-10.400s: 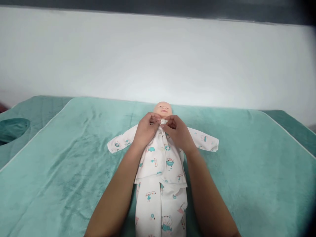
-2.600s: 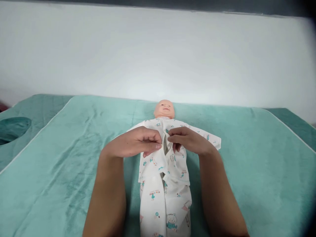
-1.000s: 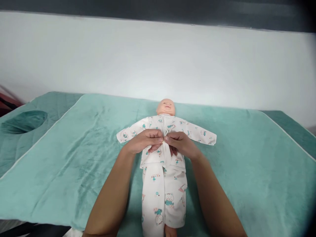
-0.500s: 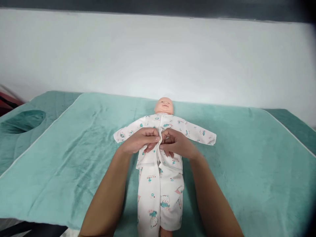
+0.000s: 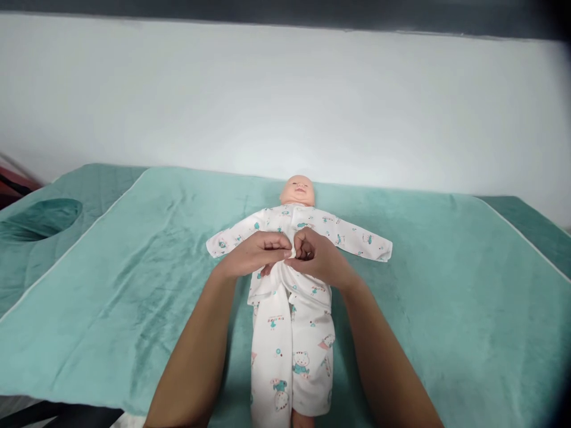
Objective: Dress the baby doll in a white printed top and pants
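Observation:
A baby doll [image 5: 298, 190] lies on its back, head away from me, arms spread. It wears a white printed baby shirt [image 5: 361, 239] with teal and pink figures, and matching baby pants [image 5: 272, 356]. At the middle of the chest, my left hand [image 5: 256, 252] pinches the shirt's front edge between thumb and fingers. Facing it, my right hand [image 5: 319, 255] is closed on the other side of the same front opening. The fingertips almost meet, and the cloth is lifted a little there. Whether a button or snap lies between them is hidden.
A teal cover [image 5: 446, 297] with wrinkles on its left side spreads under the doll. A darker padded bed surface [image 5: 27, 267] with an oval hole [image 5: 42, 219] shows at the left. Behind the bed stands a white wall [image 5: 285, 95].
My right fingertips have curled in closer to my left ones. The shirt's front edges are now drawn together, and the lower front is lifted into a fold.

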The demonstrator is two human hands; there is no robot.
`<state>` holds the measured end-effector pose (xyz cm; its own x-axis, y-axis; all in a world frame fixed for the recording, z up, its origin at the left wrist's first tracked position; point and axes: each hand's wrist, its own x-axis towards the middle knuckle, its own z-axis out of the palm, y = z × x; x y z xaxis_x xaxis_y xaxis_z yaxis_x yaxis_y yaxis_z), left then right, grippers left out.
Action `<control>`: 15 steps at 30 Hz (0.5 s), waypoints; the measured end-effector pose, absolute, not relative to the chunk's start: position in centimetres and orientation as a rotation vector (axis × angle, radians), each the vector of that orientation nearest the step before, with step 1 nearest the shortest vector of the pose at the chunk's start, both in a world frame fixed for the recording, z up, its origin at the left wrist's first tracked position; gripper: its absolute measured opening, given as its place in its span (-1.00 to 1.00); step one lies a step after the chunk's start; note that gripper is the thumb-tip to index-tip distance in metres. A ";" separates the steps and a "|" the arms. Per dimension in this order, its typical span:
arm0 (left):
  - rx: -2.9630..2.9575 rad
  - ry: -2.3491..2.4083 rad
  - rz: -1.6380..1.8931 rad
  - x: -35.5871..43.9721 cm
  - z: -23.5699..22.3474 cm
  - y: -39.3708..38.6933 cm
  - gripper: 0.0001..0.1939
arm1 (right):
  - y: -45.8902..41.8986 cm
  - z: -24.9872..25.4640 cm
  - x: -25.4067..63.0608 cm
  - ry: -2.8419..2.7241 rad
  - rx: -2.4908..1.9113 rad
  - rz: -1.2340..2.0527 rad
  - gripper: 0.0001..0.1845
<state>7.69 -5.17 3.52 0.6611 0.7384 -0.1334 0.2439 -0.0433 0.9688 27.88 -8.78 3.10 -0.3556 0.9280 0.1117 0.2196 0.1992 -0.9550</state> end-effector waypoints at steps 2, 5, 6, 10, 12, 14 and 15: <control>1.620 0.845 0.494 7.8 3.5 -5.2 -0.77 | -8.8 3.1 27.9 -1.721 -1.094 1.208 -0.75; 1.652 0.887 0.512 7.9 3.7 -5.4 -0.80 | -8.9 3.1 27.7 -1.730 -1.122 1.164 -0.77; 1.665 0.899 0.510 7.9 3.8 -5.4 -0.80 | -8.9 3.1 27.5 -1.735 -1.135 1.134 -0.78; 1.716 0.936 0.497 7.9 4.2 -5.6 -0.79 | -9.3 3.2 27.0 -1.740 -1.193 1.024 -0.78; 1.728 0.946 0.505 7.8 4.2 -5.7 -0.82 | -9.3 3.2 26.8 -1.744 -1.212 1.019 -0.77; 1.746 0.956 0.518 7.9 4.1 -5.7 -0.88 | -9.3 3.1 26.8 -1.749 -1.232 1.014 -0.77; 1.763 0.960 0.526 7.9 4.0 -5.7 -0.90 | -9.3 3.0 26.7 -1.751 -1.245 1.004 -0.77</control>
<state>7.87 -5.68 4.05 0.5875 0.8047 -0.0855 0.3611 -0.1661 0.9176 26.72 -9.31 3.01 -0.2447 0.9605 0.1323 0.3708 0.2188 -0.9025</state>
